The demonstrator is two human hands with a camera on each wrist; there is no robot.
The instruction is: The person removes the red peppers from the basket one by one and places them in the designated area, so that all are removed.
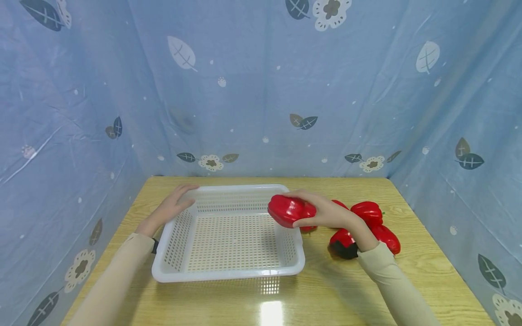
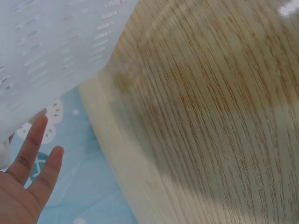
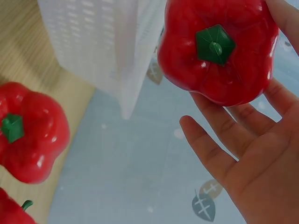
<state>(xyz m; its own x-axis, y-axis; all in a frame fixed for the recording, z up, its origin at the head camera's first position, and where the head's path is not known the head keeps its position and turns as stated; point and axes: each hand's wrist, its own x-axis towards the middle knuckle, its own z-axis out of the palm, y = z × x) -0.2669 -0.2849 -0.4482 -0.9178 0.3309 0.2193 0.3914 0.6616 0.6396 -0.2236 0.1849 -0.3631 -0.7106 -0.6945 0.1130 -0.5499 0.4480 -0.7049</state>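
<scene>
My right hand (image 1: 324,212) grips a red bell pepper (image 1: 285,209) over the right rim of a white plastic basket (image 1: 228,273). In the right wrist view the pepper (image 3: 217,51) shows its green stem end, with thumb and fingers around it. My left hand (image 1: 173,206) is at the basket's left far corner, its fingers stretched along the rim. The left wrist view shows two extended fingers (image 2: 35,149) of that hand beside the basket wall (image 2: 56,51); whether they touch it is hard to tell. The basket's inside shows only its slatted floor.
Several more red bell peppers (image 1: 367,213) lie on the wooden table (image 1: 424,280) right of the basket, one partly hidden behind my right hand. A dark wristband part (image 1: 344,250) covers some of one pepper. Blue patterned curtain (image 1: 261,99) encloses the table's back and sides.
</scene>
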